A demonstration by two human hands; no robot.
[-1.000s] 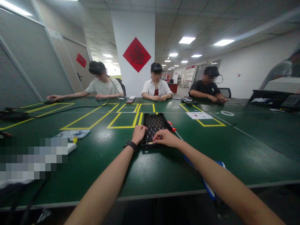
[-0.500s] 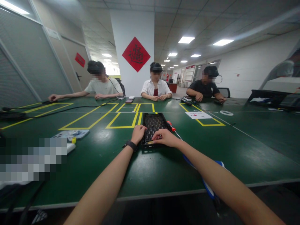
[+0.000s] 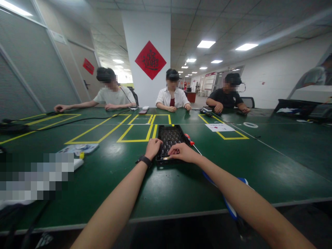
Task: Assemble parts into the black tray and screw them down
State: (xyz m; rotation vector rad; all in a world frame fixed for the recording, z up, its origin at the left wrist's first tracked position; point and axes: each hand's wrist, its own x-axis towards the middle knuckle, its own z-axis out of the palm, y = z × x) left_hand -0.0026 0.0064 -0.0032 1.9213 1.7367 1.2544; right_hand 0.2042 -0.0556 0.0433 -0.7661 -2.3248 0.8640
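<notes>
At the left of the frame a flat printed pad (image 3: pixel 79 149) lies on the green table (image 3: pixel 135 193). Toward the centre, the wearer's left hand (image 3: pixel 153 148) has its fingers bent against the left edge of a black case (image 3: pixel 170 134), which lies open-side up at mid-frame; I can't tell whether it grips. The right hand (image 3: pixel 182 152), fingertips drawn close together, meets a small pale piece (image 3: pixel 166 158) along the case's near edge; any pinch is too small to make out. Just right sits a red-handled screwdriver (image 3: pixel 190 140), then, farther right, a white paper (image 3: pixel 220 127).
</notes>
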